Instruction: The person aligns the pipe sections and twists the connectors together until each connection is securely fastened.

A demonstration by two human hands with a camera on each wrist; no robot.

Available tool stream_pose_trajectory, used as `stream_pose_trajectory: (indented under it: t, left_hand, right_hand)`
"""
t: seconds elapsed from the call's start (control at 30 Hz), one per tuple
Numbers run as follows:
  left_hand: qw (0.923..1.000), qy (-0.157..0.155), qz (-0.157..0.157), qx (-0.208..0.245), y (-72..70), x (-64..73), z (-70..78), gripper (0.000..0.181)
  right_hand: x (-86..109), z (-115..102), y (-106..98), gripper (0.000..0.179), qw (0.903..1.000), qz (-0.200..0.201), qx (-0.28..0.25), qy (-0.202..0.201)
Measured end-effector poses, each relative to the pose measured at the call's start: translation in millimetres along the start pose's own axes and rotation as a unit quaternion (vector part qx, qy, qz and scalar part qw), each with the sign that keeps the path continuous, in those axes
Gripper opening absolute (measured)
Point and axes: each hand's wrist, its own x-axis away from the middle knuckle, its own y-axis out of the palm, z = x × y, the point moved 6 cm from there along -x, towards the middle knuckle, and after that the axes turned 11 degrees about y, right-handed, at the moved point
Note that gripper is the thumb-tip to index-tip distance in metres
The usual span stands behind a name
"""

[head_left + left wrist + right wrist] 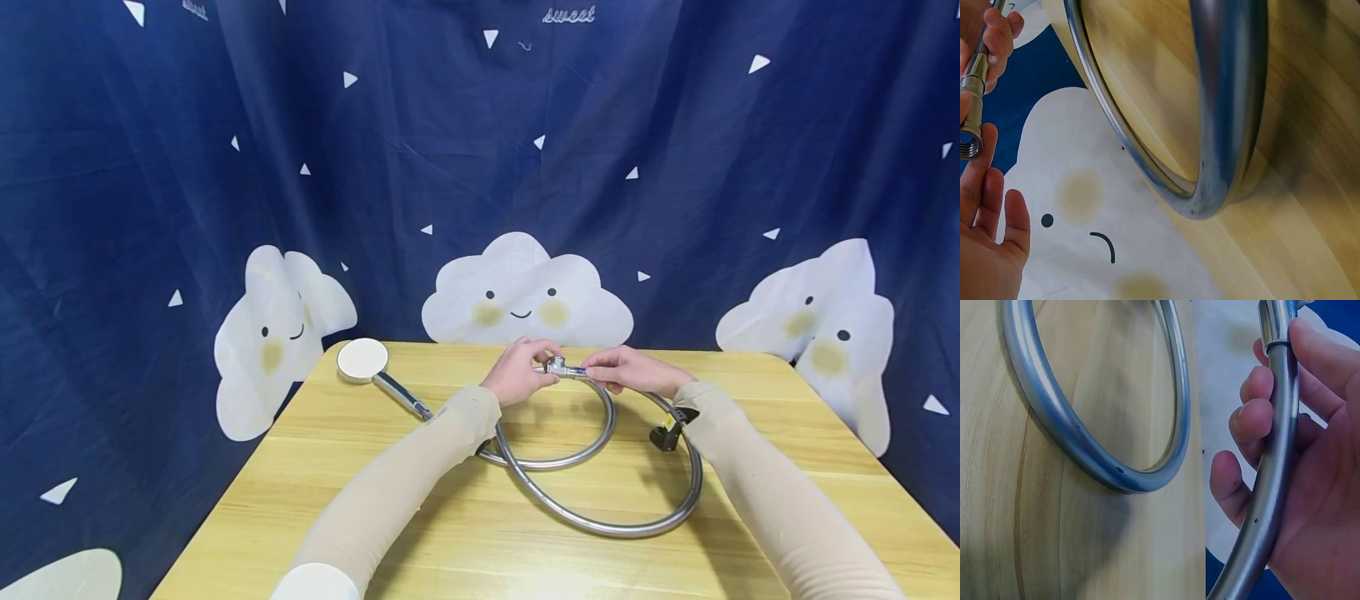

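Wooden table (pixel 300 475) takes the metal shower hose (pixel 630 530) in loops, probably so slack doesn't drag. Handheld shower head (pixel 363 360) lies far left, white disc up, likely parked clear. Right hand (pixel 633 372) grips hose end; left hand (pixel 521 372) pinches chrome threaded fitting (pixel 557 366) against it, seemingly for alignment.

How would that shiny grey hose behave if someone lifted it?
The hose is probably flexible yet springy, since it curves in wide loops without visible kinks. Its smooth, glossy surface may slide a little in the right hand. Looped, it probably won't roll.
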Motion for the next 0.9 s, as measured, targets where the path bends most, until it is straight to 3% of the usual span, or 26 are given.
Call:
stream_pose_trajectory:
  t: [0.2,0.53,0.9]
  left_hand:
    - [0.9998,-0.001,0.020,0.007,0.9,-0.1,-1.0,0.037]
    - [0.9990,0.000,0.041,0.014,1.6,0.0,0.1,0.035]
    - [0.9956,-0.001,0.057,0.074,1.7,-2.2,1.5,0.023]
  right_hand:
    - [-0.9,0.9,-1.7,0.026,1.0000,-0.001,-0.004,0.009]
    - [2.7,-3.1,-3.3,0.031,0.9987,0.037,-0.008,0.033]
    - [4.7,-3.1,-4.6,0.037,0.9983,0.047,-0.016,0.029]
